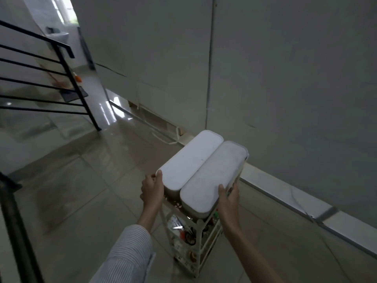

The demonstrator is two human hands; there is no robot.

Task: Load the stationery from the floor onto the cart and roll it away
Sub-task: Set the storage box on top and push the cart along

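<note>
A narrow white tiered cart [201, 250] stands on the tiled floor in front of me, close to the wall on the right. Two long white lidded boxes lie side by side on its top: the left box [189, 158] and the right box [214, 176]. My left hand [152, 189] grips the near corner of the left box. My right hand [228, 198] grips the near corner of the right box. Small mixed stationery [183, 231] fills the lower shelves, partly hidden by the frame.
A black stair railing [67, 78] runs along the left, with another post [14, 221] at the near left. A grey wall [285, 78] with a pale skirting [306, 199] bounds the right. Glossy floor tiles stretch ahead toward a bright doorway [67, 15].
</note>
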